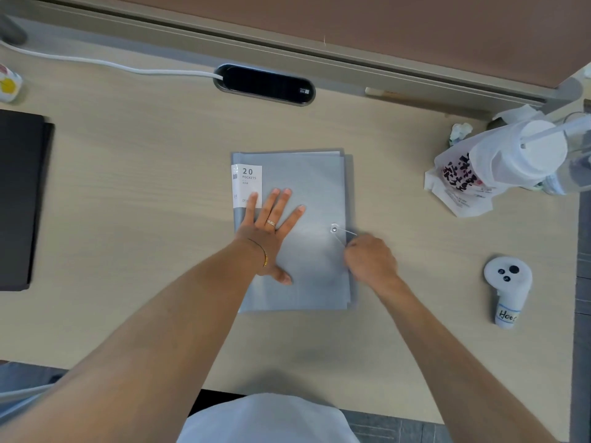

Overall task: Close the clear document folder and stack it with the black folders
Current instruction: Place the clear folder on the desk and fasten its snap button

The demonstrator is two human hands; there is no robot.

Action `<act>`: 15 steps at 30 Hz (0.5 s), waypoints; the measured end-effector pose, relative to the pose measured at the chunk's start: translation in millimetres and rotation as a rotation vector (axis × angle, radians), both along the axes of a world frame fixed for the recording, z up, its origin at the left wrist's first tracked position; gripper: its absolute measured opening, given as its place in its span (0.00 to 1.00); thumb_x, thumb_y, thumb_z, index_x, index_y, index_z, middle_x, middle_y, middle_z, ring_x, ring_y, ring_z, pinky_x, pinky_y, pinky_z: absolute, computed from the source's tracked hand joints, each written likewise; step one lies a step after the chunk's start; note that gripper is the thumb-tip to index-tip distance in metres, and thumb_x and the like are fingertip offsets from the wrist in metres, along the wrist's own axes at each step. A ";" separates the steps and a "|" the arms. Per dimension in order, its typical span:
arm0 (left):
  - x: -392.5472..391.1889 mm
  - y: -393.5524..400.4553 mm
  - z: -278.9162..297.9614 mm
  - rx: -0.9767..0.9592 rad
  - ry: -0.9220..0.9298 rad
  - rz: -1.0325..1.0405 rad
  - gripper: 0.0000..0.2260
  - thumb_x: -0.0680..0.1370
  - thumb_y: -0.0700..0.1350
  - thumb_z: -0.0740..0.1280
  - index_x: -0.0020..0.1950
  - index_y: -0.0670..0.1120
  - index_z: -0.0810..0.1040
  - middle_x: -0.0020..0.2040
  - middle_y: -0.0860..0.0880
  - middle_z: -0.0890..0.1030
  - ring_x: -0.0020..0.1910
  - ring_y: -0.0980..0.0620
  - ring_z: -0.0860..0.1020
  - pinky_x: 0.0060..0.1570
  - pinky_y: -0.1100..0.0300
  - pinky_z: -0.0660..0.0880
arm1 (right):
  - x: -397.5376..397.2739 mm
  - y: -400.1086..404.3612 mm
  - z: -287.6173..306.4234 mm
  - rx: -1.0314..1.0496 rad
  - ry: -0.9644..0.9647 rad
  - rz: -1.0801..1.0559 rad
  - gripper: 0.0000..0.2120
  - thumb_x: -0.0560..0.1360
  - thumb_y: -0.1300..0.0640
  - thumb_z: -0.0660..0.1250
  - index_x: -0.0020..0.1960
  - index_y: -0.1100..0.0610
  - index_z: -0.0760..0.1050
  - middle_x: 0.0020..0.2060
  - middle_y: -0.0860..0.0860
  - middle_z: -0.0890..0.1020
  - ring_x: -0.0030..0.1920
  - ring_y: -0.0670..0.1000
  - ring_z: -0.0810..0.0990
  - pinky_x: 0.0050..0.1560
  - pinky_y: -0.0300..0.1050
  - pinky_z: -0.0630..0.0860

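Clear folder (307, 187) lies shut under flat, spread left hand (267, 233); right hand (369, 257) pinches the elastic loop (343, 235) beside its button (334, 229). Fastening underway; stacking w/ black folders (19, 199), far left of fingers, remains

Lying matt and pale on wood-grain laminate desk (128, 174): translucent frosted plastic clear document folder (307, 193) bearing a white paper label (248, 183) and a shiny metal stud (334, 229). Sitting alongside: matt black folders (19, 199), smooth white plastic controller (508, 282).
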State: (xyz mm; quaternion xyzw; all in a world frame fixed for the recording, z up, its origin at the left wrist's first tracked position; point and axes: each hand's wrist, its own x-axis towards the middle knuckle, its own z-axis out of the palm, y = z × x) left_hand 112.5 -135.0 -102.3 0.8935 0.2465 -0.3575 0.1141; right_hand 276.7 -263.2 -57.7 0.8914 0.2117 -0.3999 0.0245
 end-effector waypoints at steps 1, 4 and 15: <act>0.1 0.2 0.1 -0.001 0.003 0.000 0.70 0.59 0.80 0.68 0.75 0.52 0.20 0.73 0.41 0.17 0.74 0.40 0.20 0.73 0.32 0.30 | 10.6 0.7 -0.4 0.009 0.013 -0.043 0.15 0.68 0.56 0.61 0.49 0.59 0.83 0.44 0.60 0.85 0.50 0.60 0.85 0.53 0.48 0.80; 0.4 0.3 -0.1 -0.003 0.004 -0.003 0.69 0.59 0.80 0.67 0.75 0.52 0.20 0.73 0.42 0.17 0.74 0.40 0.20 0.73 0.32 0.30 | 37.3 13.6 2.7 0.035 0.008 -0.052 0.12 0.64 0.57 0.62 0.39 0.60 0.83 0.28 0.56 0.84 0.37 0.56 0.85 0.44 0.46 0.82; 0.8 -0.1 -0.8 -0.001 0.013 -0.003 0.69 0.60 0.80 0.67 0.72 0.53 0.17 0.71 0.42 0.15 0.72 0.40 0.19 0.73 0.31 0.30 | -24.9 77.2 7.4 0.115 -0.120 0.306 0.13 0.75 0.57 0.63 0.56 0.59 0.81 0.55 0.57 0.84 0.58 0.59 0.83 0.52 0.45 0.78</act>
